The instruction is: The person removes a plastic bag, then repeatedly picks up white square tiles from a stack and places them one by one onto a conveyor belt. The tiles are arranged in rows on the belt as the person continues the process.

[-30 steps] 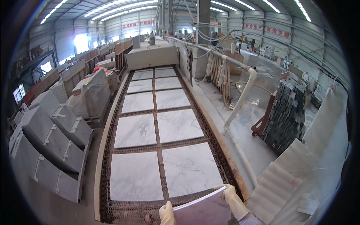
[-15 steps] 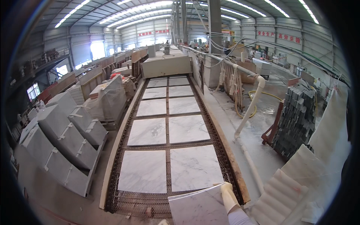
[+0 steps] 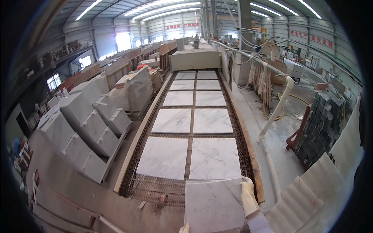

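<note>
My right hand (image 3: pixel 248 196), in a pale cream glove, is closed round the far right corner of a square white marble tile (image 3: pixel 214 204) with faint grey veins. At the lower edge, a small part of my left hand (image 3: pixel 185 228), gloved alike, grips the tile's near left edge; the rest is out of the picture. The tile is over the near end of a mesh conveyor belt (image 3: pixel 157 189). Its far edge lies close to a marble tile (image 3: pixel 215 158) in the right row. Beside that one, another tile (image 3: pixel 163 157) begins the left row.
Grey-wrapped stone stacks (image 3: pixel 83 151) lean on a frame at the left. A cream pipe (image 3: pixel 276 110) runs along the right, past a rack of dark stone strips (image 3: pixel 320 126) and wavy foam sheeting (image 3: pixel 299 200). A boxy machine housing (image 3: pixel 195 60) spans the belt's far end.
My view has swung left, so the scene sits farther right. The held tile has turned squarer to the belt rows. Both hands stay on it, the left showing a little at the lower edge.
</note>
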Demonstrator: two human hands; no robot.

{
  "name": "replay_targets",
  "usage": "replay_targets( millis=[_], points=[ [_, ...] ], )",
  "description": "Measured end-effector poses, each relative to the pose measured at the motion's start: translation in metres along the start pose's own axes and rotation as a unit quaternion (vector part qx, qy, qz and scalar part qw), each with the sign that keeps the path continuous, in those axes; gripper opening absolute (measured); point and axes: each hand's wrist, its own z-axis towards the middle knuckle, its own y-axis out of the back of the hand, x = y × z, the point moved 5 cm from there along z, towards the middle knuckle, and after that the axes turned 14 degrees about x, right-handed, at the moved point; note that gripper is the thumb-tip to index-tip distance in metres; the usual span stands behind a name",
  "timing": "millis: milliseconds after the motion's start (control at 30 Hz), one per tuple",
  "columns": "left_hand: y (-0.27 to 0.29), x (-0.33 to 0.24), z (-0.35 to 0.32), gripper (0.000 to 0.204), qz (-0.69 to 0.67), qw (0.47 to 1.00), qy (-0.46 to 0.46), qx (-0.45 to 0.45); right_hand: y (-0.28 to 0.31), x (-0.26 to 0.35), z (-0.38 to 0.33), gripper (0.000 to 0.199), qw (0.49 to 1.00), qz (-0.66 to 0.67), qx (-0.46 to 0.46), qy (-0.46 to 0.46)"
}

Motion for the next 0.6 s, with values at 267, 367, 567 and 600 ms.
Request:
replay_targets(
  millis=[267,367,567,600],
  points=[
    [-0.005,-0.015,-0.001,0.06,0.069,0.995,0.008,-0.077,0.062,-0.013,-0.164,0.038,0.952,-0.291,-0.011,-0.099],
    [-0.007,-0.017,0.006,0.056,0.034,0.997,0.016,-0.074,0.07,-0.056,-0.181,0.059,0.906,-0.364,0.084,-0.2],
    [-0.006,-0.027,0.006,0.055,0.045,0.995,0.016,-0.091,0.03,-0.07,-0.197,0.055,0.918,0.025,0.257,-0.302],
    [-0.005,-0.028,0.006,0.054,0.056,0.994,0.012,-0.098,0.03,-0.07,-0.2,0.055,0.918,0.007,0.269,-0.292]
  ],
)
